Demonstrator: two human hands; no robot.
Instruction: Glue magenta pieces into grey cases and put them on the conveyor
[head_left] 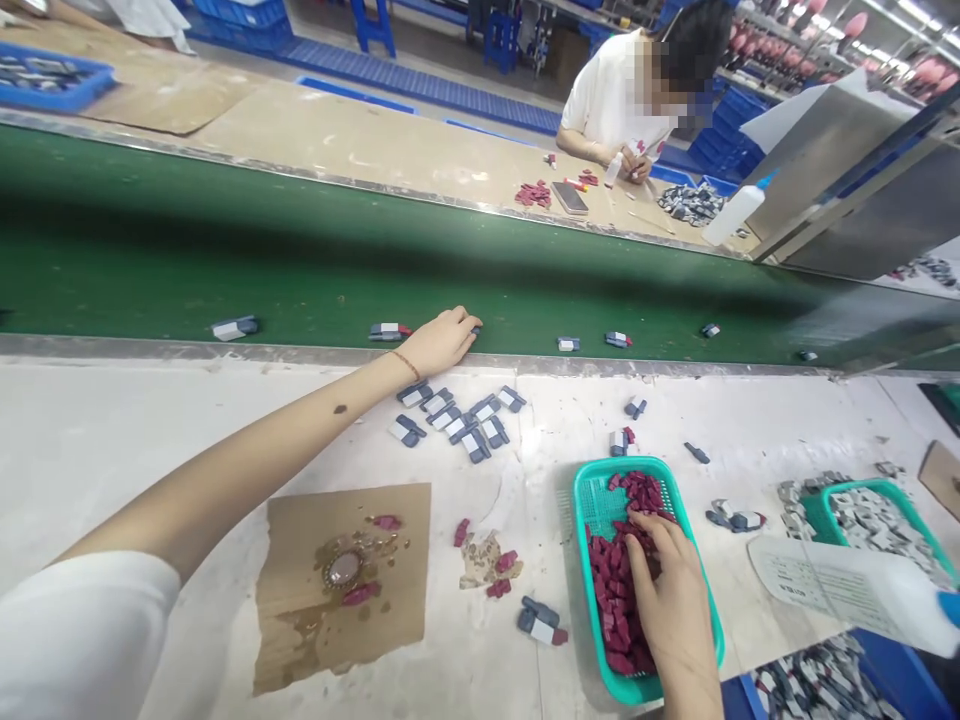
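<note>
My left hand (442,340) reaches over the near edge of the green conveyor belt, its fingers curled down around a small blue-grey plastic part (476,330) that is mostly covered. Just below the wrist, several blue-grey and white plastic parts (454,422) lie in a cluster on the white table. My right hand (667,580) is inside a green plastic basket (586,590), fingers apart over small dark red plastic pieces (615,610); no piece shows clearly between them. A part with a red tip (543,622) lies left of the basket.
More parts (390,331) rest along the belt (300,270). Stained cardboard (397,600) holds a small round dish (345,570). A white bottle (862,590), a second green basket (930,530) and a blue bin (892,660) stand right. Opposite, a co-worker (607,100) handles small pieces.
</note>
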